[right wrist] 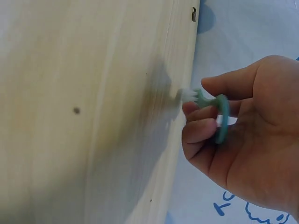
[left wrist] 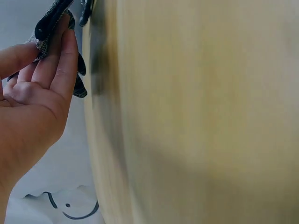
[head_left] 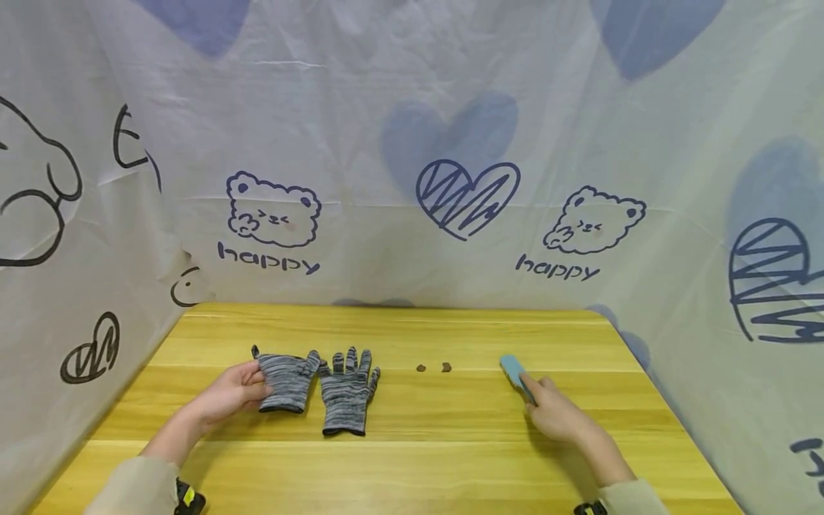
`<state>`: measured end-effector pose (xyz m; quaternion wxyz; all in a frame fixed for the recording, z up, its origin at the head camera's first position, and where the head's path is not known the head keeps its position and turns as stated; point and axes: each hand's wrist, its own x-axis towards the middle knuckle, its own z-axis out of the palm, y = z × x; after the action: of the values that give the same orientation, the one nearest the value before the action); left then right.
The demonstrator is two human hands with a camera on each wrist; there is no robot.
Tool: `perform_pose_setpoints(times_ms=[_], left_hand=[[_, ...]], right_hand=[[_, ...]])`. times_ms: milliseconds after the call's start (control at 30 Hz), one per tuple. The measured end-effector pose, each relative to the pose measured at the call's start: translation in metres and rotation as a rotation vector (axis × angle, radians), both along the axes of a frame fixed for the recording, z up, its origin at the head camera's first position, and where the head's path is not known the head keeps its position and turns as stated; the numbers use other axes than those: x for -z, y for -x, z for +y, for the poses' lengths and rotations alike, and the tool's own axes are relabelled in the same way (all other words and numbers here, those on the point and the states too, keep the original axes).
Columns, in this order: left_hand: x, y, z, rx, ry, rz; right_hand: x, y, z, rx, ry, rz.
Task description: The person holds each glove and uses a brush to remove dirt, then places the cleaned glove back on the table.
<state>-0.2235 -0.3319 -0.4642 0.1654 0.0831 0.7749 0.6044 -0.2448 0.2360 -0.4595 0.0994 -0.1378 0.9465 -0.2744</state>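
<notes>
My left hand [head_left: 232, 392] pinches the edge of a grey-and-black knitted glove [head_left: 286, 383] between thumb and fingers, at the left of the table. In the left wrist view, dark fingertips of the glove [left wrist: 80, 88] show behind the fingers. A matching glove [head_left: 345, 397] lies flat to its right, fingers pointing away from me. On the right side, my right hand [head_left: 556, 415] grips a small blue-green brush [head_left: 513, 368]. White bristles and a looped green handle [right wrist: 223, 119] appear in the right wrist view, with fingers curled round the handle.
Two small brown bits, one roundish [head_left: 421, 368] and one angular [head_left: 446, 367], lie on the wooden table [head_left: 438, 465] between the flat glove and the brush. A white cloth [head_left: 386, 257] printed with hearts and bears surrounds the table's back and sides.
</notes>
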Motion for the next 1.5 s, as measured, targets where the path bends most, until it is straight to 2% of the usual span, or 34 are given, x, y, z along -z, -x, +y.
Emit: perform_pose_setpoints(times_ms=[400,567,633,733,1033,1100,1167,1267,1333,1400,1500], left_hand=[[0.008,-0.006,-0.021,-0.039,0.053,-0.113],[0.006,-0.006,-0.026,-0.145,0.098,-0.165],[0.005,-0.005,-0.027,-0.182,0.114,-0.165],[0.005,-0.005,-0.027,-0.203,0.146,-0.145],[0.008,-0.010,-0.029,-0.294,0.339,-0.050],[0.008,-0.012,-0.029,-0.289,0.407,-0.009],[0.006,-0.014,-0.028,-0.294,0.500,0.068],[0.002,-0.018,-0.023,-0.313,0.633,0.229],[0.000,-0.020,-0.017,-0.319,0.676,0.341],[-0.002,-0.022,-0.012,-0.290,0.698,0.436],[-0.003,-0.023,-0.005,-0.194,0.758,0.548]], right_hand=[[0.004,0.003,0.002,0.015,-0.003,-0.041],[0.005,0.003,0.001,0.001,0.001,-0.006],[0.006,0.004,0.001,0.001,0.006,-0.007],[0.007,0.004,0.001,0.002,0.015,-0.026],[0.005,0.004,-0.002,0.026,0.034,-0.030],[0.005,0.004,-0.002,0.027,0.035,-0.022],[0.006,0.005,-0.003,0.027,0.036,-0.018],[0.006,0.005,-0.003,0.018,0.041,-0.011],[0.007,0.005,-0.003,0.010,0.047,-0.006],[0.007,0.005,-0.004,0.001,0.051,0.001],[0.009,0.004,-0.006,-0.004,0.060,0.002]])
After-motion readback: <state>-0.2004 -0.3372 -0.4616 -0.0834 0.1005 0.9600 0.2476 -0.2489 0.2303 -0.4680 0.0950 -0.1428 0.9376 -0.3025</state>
